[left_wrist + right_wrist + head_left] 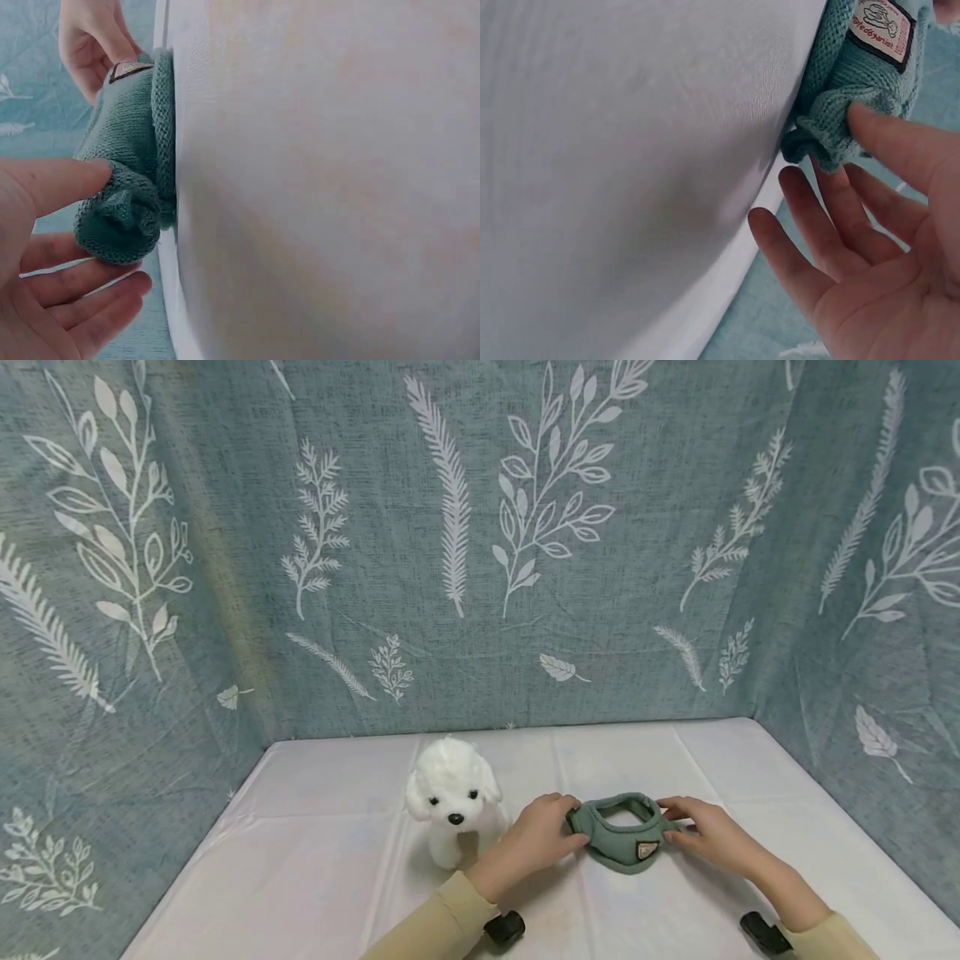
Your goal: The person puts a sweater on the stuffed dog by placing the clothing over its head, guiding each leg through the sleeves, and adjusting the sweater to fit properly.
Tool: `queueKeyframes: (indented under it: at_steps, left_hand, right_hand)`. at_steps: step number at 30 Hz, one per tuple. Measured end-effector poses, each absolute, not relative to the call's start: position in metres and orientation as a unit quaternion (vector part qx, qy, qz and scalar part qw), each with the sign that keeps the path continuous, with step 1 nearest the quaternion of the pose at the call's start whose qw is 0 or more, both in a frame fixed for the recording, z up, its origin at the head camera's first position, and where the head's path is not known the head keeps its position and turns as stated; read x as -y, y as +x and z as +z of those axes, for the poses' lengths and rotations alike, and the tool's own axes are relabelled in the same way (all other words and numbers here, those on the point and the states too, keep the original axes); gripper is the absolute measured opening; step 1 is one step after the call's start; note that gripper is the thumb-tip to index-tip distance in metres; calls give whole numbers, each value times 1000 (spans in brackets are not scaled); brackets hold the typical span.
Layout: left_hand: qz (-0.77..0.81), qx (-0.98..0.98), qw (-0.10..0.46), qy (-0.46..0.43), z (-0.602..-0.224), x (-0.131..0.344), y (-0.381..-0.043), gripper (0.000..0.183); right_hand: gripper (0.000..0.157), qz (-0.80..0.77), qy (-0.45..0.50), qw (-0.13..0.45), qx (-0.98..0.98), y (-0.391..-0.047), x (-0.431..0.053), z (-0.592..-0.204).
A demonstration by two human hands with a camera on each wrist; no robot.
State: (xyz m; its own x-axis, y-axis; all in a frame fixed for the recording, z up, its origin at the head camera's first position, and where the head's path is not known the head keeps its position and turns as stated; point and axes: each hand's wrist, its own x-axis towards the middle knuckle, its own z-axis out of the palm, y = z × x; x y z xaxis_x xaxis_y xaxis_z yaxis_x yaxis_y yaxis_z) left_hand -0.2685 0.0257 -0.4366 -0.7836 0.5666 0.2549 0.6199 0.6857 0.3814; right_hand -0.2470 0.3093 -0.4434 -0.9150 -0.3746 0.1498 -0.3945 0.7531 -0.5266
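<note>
A small green knitted sweater with a patch label lies on the white table, its round neck opening toward the back. My left hand pinches the left sleeve; in the left wrist view the thumb lies on top and the fingers sit beneath the cuff. On the other side my right hand holds the right sleeve, the thumb pressing on the bunched knit while the other fingers spread below. A white plush dog stands upright to the left, behind my left forearm.
The white-covered table ends at a patterned blue-green curtain at the back and both sides. Black wrist devices show under both sleeves near the front.
</note>
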Motion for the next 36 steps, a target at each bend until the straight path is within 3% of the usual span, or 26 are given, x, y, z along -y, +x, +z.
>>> queueKeyframes:
  at_steps: [10, 20, 30, 36]
  left_hand:
    - [-270, 902, 88, -326, -437, -28, -270, 11]
    - [-292, 881, 152, -341, -420, -17, -255, 10]
    - [-321, 861, 201, -339, -394, -3, -238, 9]
    - [-344, 843, 229, -345, -376, 7, -230, 9]
  right_hand:
    - [32, 313, 188, 8, 931, -247, -305, -444]
    - [21, 339, 213, 43, 915, -234, -294, -423]
    - [13, 342, 210, 150, 904, -221, -279, -405]
    - [9, 333, 218, 170, 901, -219, -269, -388]
